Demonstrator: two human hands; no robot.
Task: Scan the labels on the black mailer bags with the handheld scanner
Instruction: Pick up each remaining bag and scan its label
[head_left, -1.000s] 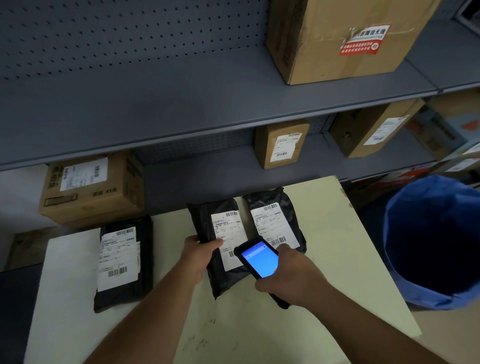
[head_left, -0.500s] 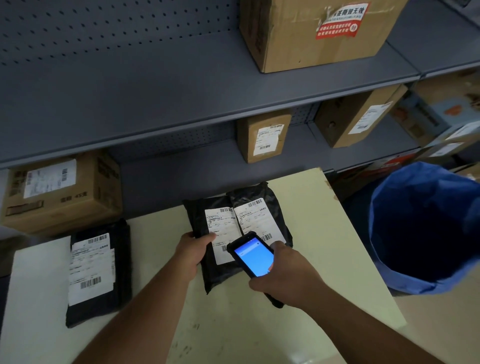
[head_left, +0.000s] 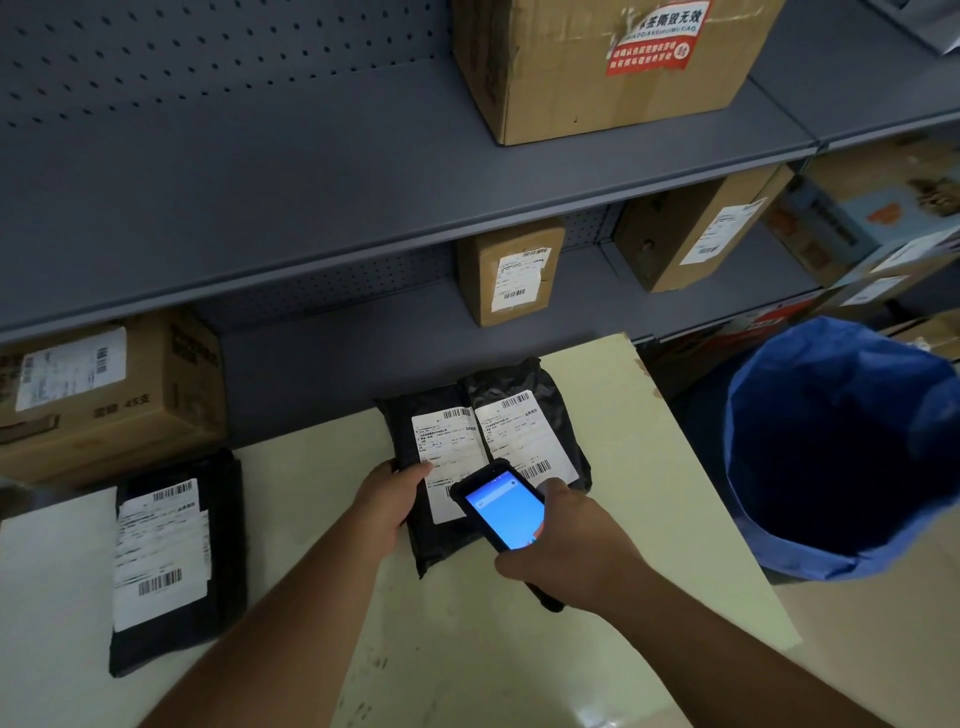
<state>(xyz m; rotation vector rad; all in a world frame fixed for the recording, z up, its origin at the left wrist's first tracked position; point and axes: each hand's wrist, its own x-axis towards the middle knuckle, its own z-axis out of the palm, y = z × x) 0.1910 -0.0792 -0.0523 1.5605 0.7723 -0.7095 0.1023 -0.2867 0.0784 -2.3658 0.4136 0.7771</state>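
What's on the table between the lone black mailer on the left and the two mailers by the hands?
In the head view, only the left forearm crosses that gap above bare table; nothing lies between the lone mailer and the mailer pair.

Three black mailer bags, one at lower left (head_left: 179, 561) and two at centre (head_left: 415, 467) (head_left: 530, 415), carry white labels printed with black barcodes on a pale cream table (head_left: 519, 649). The black handheld scanner (head_left: 506, 517) shows a bright blue screen. Brown cardboard boxes (head_left: 613, 62) line grey perforated shelving (head_left: 260, 182), the upper one bearing a red-and-white sticker (head_left: 655, 39), beside a blue bag-lined bin (head_left: 841, 452) at right.
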